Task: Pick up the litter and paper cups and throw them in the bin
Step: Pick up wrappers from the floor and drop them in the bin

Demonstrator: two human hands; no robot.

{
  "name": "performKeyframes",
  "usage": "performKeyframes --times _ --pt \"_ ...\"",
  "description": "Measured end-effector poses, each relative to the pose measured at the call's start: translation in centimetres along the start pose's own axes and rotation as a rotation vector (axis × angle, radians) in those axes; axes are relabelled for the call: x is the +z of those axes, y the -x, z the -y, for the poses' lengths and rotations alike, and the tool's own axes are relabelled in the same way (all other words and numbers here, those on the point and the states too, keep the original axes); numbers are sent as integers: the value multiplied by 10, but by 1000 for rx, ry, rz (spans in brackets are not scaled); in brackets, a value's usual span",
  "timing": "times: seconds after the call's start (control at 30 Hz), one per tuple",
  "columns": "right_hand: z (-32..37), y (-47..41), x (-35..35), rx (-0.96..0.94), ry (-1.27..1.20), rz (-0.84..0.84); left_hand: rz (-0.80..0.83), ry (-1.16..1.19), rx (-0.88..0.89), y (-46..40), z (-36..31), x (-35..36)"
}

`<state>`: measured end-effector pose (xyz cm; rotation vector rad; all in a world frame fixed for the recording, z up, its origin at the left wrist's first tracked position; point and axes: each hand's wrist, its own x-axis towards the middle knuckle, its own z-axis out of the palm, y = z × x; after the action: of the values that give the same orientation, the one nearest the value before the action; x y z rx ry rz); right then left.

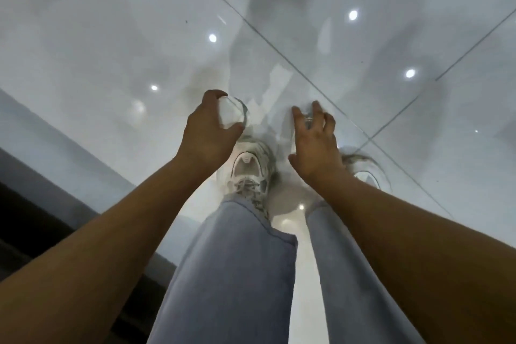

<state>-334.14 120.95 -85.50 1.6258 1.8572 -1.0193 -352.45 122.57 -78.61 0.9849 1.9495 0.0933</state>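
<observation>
My left hand [206,134] grips a white paper cup [231,114], thumb and fingers curled round its rim, and holds it above the floor. My right hand [315,148] reaches down over a second white paper cup [308,119]. Its fingers are spread and curved round this cup, and a bit of it shows between them. My palm hides most of the second cup. Both hands are low, just ahead of my shoes. No bin is in view.
The floor is glossy white tile [363,36] with dark grout lines and reflected ceiling lights. My white trainers [248,167] and legs in light blue jeans [237,274] fill the lower middle. A grey skirting and a dark edge [33,218] run along the left.
</observation>
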Motion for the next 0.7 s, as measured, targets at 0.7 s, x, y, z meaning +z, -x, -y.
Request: performKeyframes --times 0.7 --pt "25 132 -188 -33 -75 -185 84 -6 111 90 -154 -94"
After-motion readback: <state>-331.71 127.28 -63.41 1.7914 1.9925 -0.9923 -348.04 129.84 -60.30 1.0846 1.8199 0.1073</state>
